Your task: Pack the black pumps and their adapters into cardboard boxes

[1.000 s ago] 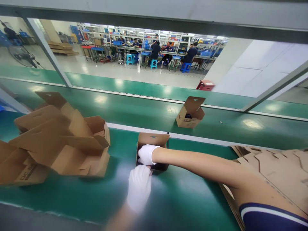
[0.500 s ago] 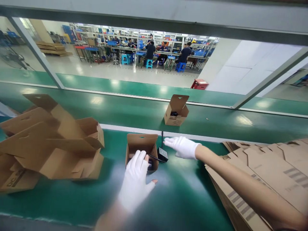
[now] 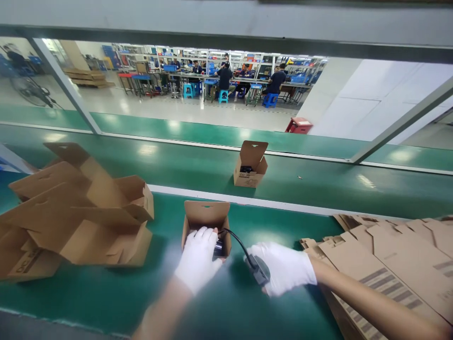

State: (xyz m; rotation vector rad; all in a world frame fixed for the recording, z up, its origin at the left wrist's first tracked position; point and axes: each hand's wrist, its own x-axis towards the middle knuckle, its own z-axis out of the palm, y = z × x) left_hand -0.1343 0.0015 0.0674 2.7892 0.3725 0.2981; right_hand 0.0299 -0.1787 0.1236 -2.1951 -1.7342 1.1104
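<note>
An open cardboard box stands upright on the green surface, its lid raised at the back. My left hand, in a white glove, reaches over its front left, fingers inside and thumb at the front edge; whether it grips anything inside is hidden. Beside the fingers a dark, shiny object shows in the box. My right hand, also gloved, is closed on a black adapter to the right of the box. A black cable runs from the adapter into the box.
Several open boxes crowd the left side. Flat cardboard sheets are piled at the right. Behind a white strip, another open box holds something dark. A metal frame stands beyond, with people seated at far benches.
My right hand has taken hold of the adapter and brought it nearer, lifting the cable. My left hand's thumb has moved in to the box's front edge. The back box appears further left.
</note>
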